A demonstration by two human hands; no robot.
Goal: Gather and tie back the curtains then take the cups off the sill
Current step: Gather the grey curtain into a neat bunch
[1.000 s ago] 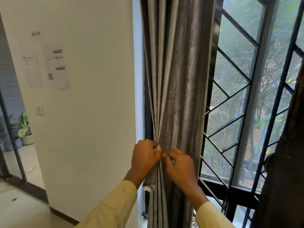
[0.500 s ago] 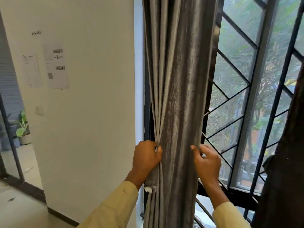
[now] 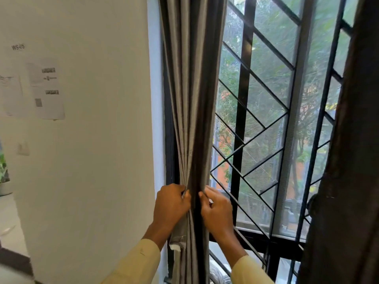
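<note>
A grey curtain [image 3: 190,89] hangs in tight folds at the window's left side. My left hand [image 3: 171,203] grips its left folds at waist height, and a short strip of grey fabric with a white end hangs below that hand. My right hand [image 3: 215,210] pinches the curtain's right edge and presses it in toward the left hand. A second, dark curtain [image 3: 346,160] hangs at the far right of the view. No cups and no sill top are in view.
A black metal grille [image 3: 254,124] with diagonal bars covers the window behind the curtain. A white wall [image 3: 98,140] with taped papers [image 3: 47,89] stands to the left. A potted plant [image 3: 4,181] sits on the floor at the far left.
My right hand went out to the curtain's right edge, then drew that edge back in toward the left hand, bunching the fabric narrower. The left hand has kept its grip.
</note>
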